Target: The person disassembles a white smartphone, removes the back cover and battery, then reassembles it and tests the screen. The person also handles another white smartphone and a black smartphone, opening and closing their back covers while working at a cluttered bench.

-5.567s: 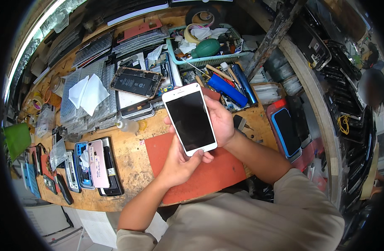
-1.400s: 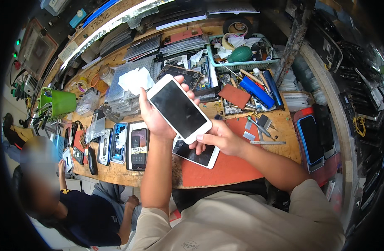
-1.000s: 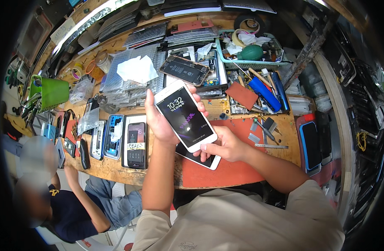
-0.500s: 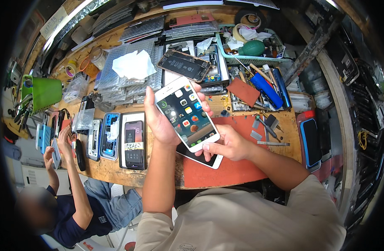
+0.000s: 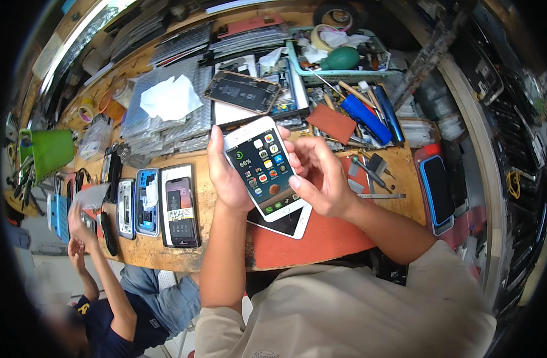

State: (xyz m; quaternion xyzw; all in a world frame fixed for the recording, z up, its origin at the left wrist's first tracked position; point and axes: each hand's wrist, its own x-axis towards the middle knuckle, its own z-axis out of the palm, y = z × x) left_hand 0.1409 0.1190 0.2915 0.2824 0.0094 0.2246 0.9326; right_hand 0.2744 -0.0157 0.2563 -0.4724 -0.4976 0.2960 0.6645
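Observation:
A white smartphone (image 5: pixel 264 170) with its screen lit and rows of app icons lies in my left hand (image 5: pixel 228 179), the thumb along its left side and fingertips wrapping its far right edge. My right hand (image 5: pixel 326 179) hovers by the phone's lower right edge. Its thumb reaches to the screen's edge, the other fingers are half curled and apart, and it holds nothing; whether the thumb touches the glass I cannot tell. Beneath the held phone, a second white phone with a dark screen (image 5: pixel 292 223) lies partly hidden on an orange-red mat (image 5: pixel 339 238).
An opened phone with its battery showing (image 5: pixel 240 92) rests on boxes behind. Bubble-wrap sheets (image 5: pixel 160 128), a blue cylinder (image 5: pixel 366 119) among tools, and a teal basket (image 5: pixel 351 74) stand around it. Boxed phone parts (image 5: pixel 179 206) lie left, near a co-worker's hands (image 5: pixel 79 232).
My right hand has left the phone's bottom end and moved up beside its right edge, its fingers loosened. My left hand keeps its grip. The whole view has shifted slightly.

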